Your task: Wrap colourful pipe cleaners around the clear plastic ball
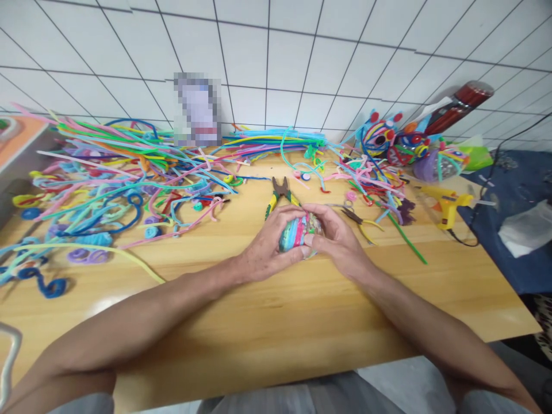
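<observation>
A rounded object (295, 232) with pink, light blue and green stripes is held between both hands over the wooden table (310, 310). My left hand (268, 244) wraps its left side, thumb along the bottom. Around the right side curls my right hand (337, 234), its thumb pressing on the front. Just beyond the hands lie pliers (281, 192) with yellow and green handles. Smaller pliers (360, 221) with yellow handles rest to the right of my right hand.
Colourful pipe cleaners (125, 167) are heaped at left and along the tiled wall (293, 63). At right are a yellow glue gun (448, 204) with a cord, decorated ornaments (379, 138) and a red flask (459, 106). A pixelated item (199, 109) leans on the wall.
</observation>
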Demonstrator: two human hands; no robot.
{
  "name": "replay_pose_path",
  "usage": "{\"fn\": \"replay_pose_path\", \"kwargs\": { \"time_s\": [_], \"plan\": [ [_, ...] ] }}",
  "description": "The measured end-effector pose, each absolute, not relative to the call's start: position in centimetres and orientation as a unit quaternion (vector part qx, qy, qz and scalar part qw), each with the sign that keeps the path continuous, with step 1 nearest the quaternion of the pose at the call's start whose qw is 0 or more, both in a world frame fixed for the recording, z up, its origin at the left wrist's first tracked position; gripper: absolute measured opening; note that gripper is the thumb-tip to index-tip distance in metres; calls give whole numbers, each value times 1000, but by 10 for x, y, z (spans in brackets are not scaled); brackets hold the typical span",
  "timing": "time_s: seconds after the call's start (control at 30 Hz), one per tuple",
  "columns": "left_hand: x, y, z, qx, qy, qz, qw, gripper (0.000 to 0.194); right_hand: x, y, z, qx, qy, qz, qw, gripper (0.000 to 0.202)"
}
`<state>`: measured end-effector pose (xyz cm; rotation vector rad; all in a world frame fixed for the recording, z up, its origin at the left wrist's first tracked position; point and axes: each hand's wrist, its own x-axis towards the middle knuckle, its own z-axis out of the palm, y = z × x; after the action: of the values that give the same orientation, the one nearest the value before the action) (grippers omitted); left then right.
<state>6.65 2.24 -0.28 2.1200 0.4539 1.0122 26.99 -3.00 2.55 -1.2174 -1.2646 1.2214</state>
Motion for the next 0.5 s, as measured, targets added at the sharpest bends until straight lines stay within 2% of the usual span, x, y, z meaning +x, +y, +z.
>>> {"fn": "replay_pose_path", "kwargs": {
  "time_s": [0.27, 0.43, 0.5],
  "plan": [
    [67, 22, -2, 825, 168, 386, 377, 55, 264, -32, 27, -509, -481, 503, 507, 47],
    [66, 22, -1, 819, 160, 396, 384, 51, 285, -19, 47, -534, -464, 513, 486, 32],
    [66, 23, -2, 816, 159, 396, 391, 50, 307, -16, 64, -543, -466, 522, 464, 41]
  ]
}}
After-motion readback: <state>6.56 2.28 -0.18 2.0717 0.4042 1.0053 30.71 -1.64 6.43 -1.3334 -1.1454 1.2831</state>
